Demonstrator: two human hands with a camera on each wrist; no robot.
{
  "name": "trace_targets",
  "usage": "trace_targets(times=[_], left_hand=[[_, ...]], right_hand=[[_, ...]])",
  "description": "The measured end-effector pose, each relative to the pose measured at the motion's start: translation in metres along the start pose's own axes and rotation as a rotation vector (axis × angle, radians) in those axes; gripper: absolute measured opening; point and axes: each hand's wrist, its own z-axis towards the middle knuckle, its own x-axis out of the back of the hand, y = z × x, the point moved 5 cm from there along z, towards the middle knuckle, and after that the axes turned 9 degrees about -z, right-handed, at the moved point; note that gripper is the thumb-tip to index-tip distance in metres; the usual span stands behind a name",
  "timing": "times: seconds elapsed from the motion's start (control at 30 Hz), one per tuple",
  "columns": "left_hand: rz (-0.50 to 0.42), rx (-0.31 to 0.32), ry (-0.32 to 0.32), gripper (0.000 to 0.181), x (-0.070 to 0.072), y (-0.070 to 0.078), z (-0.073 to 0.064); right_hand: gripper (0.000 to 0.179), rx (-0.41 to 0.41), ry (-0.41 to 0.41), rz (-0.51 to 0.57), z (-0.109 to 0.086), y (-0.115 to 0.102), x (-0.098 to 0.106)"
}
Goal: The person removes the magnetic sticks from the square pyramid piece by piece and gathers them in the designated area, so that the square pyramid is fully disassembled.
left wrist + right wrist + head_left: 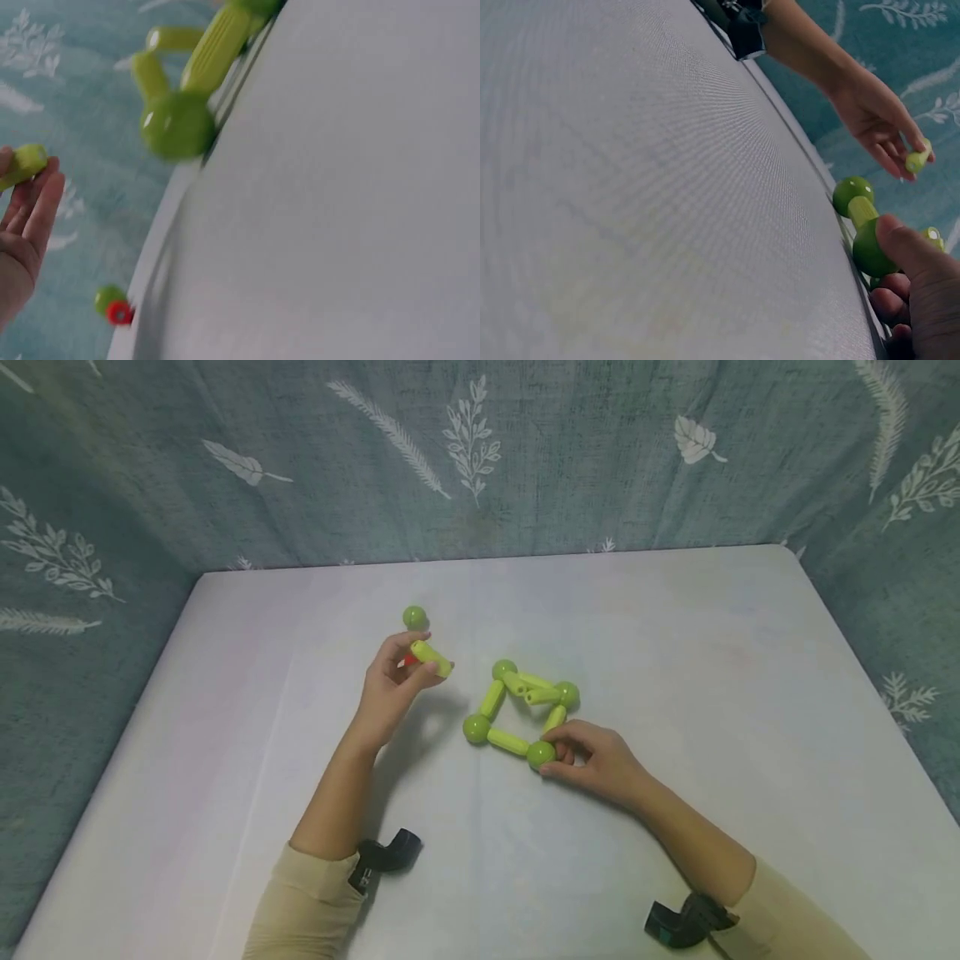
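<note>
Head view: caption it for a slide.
Left hand holds a green rod; right hand grips a corner ball of the ball-and-rod frame.

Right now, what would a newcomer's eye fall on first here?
Probably the four-sided green ball-and-rod frame at the head view's middle, its nearest ball gripped by the right hand. Then the loose yellow-green rod pinched in the left hand; just beyond, a partly hidden red piece and a lone green ball.
</note>
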Motion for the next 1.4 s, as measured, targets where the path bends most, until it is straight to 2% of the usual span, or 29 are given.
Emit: trace_targets(times=[0.13,0.23,0.4,0.47,0.57,0.7,0.8,0.97,1.07,1.23,1.3,1.4], left_hand=[[0.072,-0.026,0.050,0.052,0.022,0.005,0.001],[0.121,-0.008,0.073,0.053,0.037,0.007,0.001],[0.182,0.096,0.107,0.057,0.058,0.004,-0.001],[0.242,0.147,0.117,0.064,0.065,0.001,-0.001],[0.371,0.200,0.098,0.069,0.074,-0.006,0.002],[0.558,0.233,0.049,0.065,0.086,-0.018,0.008],[0.660,0.264,0.015,0.064,0.094,-0.029,0.012],[0.735,0.247,-0.024,0.065,0.100,-0.043,0.021],[0.792,0.234,-0.052,0.064,0.102,-0.046,0.024],[0.852,0.259,-0.107,0.066,0.104,-0.047,0.026],[0.849,0.268,-0.106,0.068,0.103,-0.047,0.026],[0.813,0.257,-0.057,0.071,0.101,-0.047,0.022]], right_hand=[[0.035,0.011,-0.002,0.006,0.001,0.000,-0.001],[0.036,0.010,-0.005,0.015,0.000,0.000,-0.001],[0.038,0.031,0.003,0.026,-0.001,0.001,-0.001],[0.040,0.042,0.011,0.032,-0.001,0.001,0.000],[0.041,0.055,0.023,0.039,-0.001,0.001,0.000],[0.042,0.062,0.024,0.056,0.000,-0.001,0.000],[0.041,0.055,0.014,0.056,0.001,-0.002,0.000],[0.040,0.042,0.014,0.036,0.000,-0.002,0.000],[0.039,0.037,0.008,0.032,-0.001,-0.002,0.000],[0.038,0.031,0.007,0.018,0.000,-0.002,0.000],[0.037,0.034,0.010,0.014,0.000,-0.002,0.000],[0.036,0.040,0.006,0.010,0.000,-0.002,0.001]])
